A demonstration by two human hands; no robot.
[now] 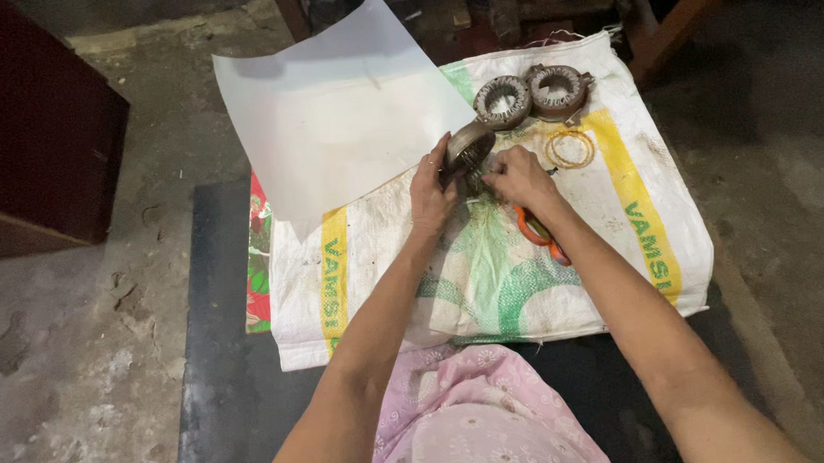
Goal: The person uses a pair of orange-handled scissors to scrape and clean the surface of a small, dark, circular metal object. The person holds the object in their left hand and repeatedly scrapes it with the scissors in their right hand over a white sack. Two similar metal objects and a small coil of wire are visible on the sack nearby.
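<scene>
**Pink cloth below, both hands on one metal ring**

Pink patterned cloth (476, 414) fills the frame's bottom. My left hand (432, 195) grips the tilted stator ring (469, 150); my right hand (518, 176) pinches at its rim. Two more rings (502, 101) (556, 89) wait upper right beside the wire loop (569, 148). Orange pliers (534, 231) lie under my wrist. White sheet (342, 114) crowds the left; the woven sack (653, 239) leaves room rightward.

Woven sack (635, 249), centre: two ring-shaped metal cores (528, 95) at 12 o'clock; wire loop (569, 148) at 1 o'clock; plastic sheet (333, 115) overlapping at 10 o'clock.
</scene>
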